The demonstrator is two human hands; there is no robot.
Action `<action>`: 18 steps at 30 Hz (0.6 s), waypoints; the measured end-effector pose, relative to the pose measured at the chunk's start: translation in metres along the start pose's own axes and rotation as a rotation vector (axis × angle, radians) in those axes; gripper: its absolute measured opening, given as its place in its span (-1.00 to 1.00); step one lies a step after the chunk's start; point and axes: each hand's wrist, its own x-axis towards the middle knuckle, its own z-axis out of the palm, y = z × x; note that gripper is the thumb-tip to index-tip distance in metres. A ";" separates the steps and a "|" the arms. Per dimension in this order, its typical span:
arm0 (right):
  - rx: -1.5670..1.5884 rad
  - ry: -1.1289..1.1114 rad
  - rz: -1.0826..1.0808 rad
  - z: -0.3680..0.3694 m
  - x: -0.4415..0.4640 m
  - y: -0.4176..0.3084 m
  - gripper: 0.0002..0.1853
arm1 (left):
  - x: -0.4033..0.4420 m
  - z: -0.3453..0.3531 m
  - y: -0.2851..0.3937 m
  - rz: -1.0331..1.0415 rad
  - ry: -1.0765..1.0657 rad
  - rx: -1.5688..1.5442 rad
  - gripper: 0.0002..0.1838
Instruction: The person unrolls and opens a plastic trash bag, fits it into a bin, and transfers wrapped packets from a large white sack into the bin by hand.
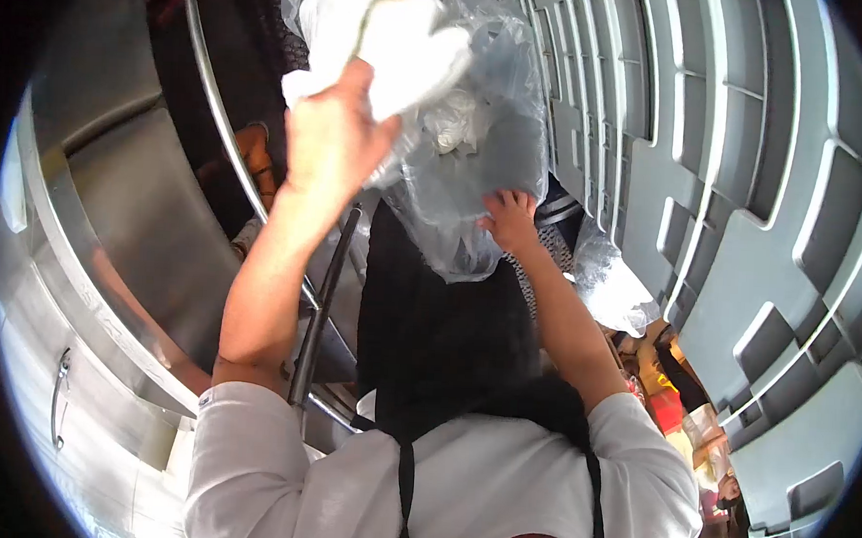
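Past a white shirt (499, 484), grasping a white bundle (416, 62), not yet released, in the left hand (333, 135) by the lined container (518, 148) already holding crumpled white material (454, 121), and touching its edge with the right hand (512, 221), in an unclear grip.

Thin clear plastic throughout the liner bag (456, 241): glossy, heavily wrinkled, bright along the creases. Inside the liner bag, crumpled white wad (454, 124): crinkled, paper or film, not distinguishable. Over the far left part of the liner bag, white bundle (393, 41): pliable and creased, finish lost to glare. Right of the liner bag, grey panels (788, 237): moulded plastic, smooth, satin to matt, ribbed and recessed; also, loose bag (611, 286): clear, shiny film. Left of the liner bag, tubular rail (206, 76): polished metal; farther left, cabinet (168, 229): smooth sheet metal, softly reflective. Below the liner bag, black apron (438, 337): matt cloth.
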 end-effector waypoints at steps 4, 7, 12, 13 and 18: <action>-0.031 -0.047 0.032 -0.003 0.006 0.001 -0.42 | -0.028 0.033 0.026 0.016 -0.272 -0.057 -0.65; -0.044 -0.105 0.056 -0.001 0.001 -0.002 -0.42 | -0.035 0.084 0.032 -0.061 -0.355 -0.190 -0.71; -0.115 -0.106 0.020 0.003 0.003 0.002 -0.46 | -0.018 0.195 0.026 -0.197 -0.410 -0.118 -0.68; -0.014 -0.091 0.052 -0.008 0.004 -0.004 -0.47 | -0.010 0.216 0.023 -0.272 -0.415 -0.100 -0.67; 0.018 -0.037 0.015 0.003 -0.003 0.005 -0.46 | -0.035 0.276 -0.018 -0.511 -0.265 -0.254 -0.54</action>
